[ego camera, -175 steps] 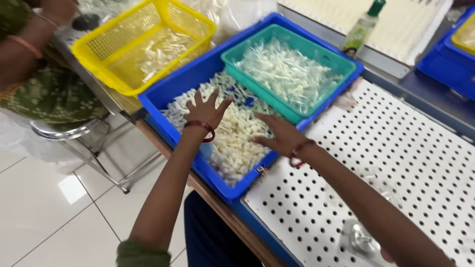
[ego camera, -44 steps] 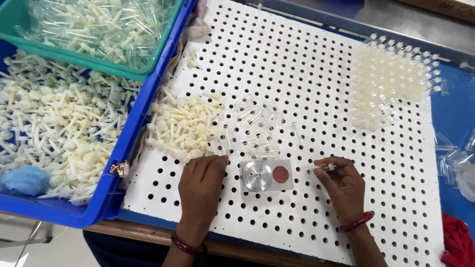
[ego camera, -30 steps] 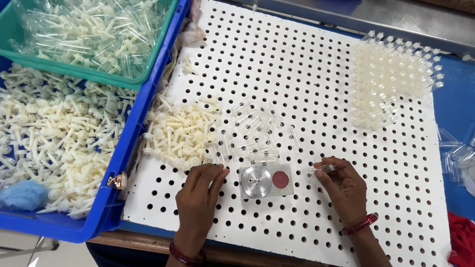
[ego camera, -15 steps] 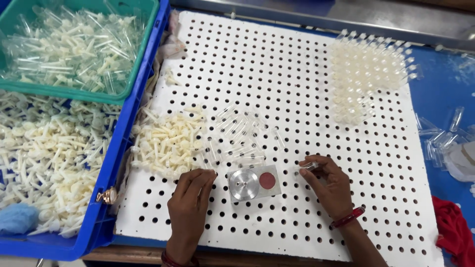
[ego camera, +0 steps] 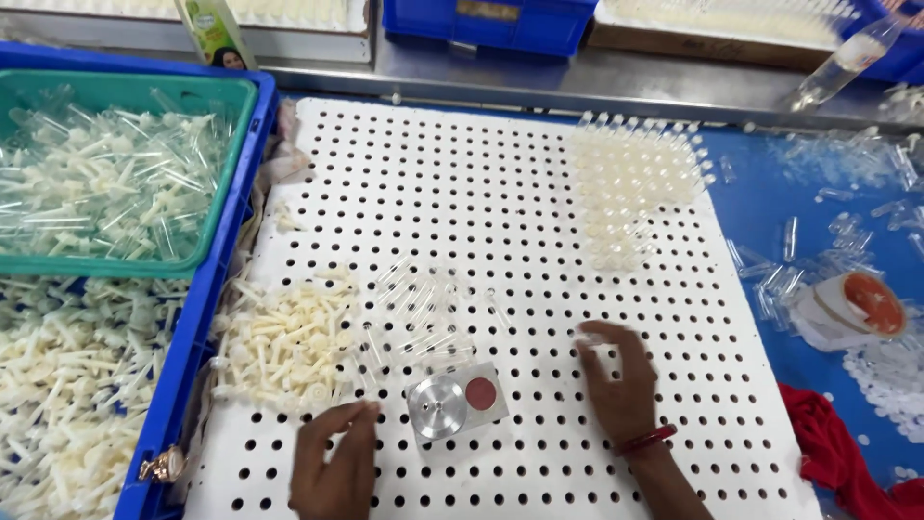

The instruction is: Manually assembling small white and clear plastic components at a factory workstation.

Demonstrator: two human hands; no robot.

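Note:
My left hand (ego camera: 335, 464) lies flat on the white perforated board (ego camera: 481, 193), holding nothing. Its fingertips touch the edge of a pile of white plastic plungers (ego camera: 284, 347). Loose clear tubes (ego camera: 423, 318) lie just beyond them. Between my hands sits a small metal block with a round silver disc (ego camera: 438, 407) and a red disc (ego camera: 481, 393). My right hand (ego camera: 616, 385) hovers to the right of the block, blurred. Its fingertips are pinched on what looks like a small clear tube (ego camera: 587, 339). A cluster of clear tubes (ego camera: 635, 183) stands upright in the board's far right holes.
A green tray (ego camera: 226, 173) of clear tubes rests in a blue crate (ego camera: 188, 356) of white plungers at the left. Right of the board lie scattered clear tubes, a white-and-orange tape roll (ego camera: 857, 306) and a red cloth (ego camera: 837, 453). A clear bottle (ego camera: 847, 58) and blue bins stand behind.
My right hand has lifted away from the metal block, up and to the right, with the small piece. The left hand stays by the plunger pile. The view has tilted up.

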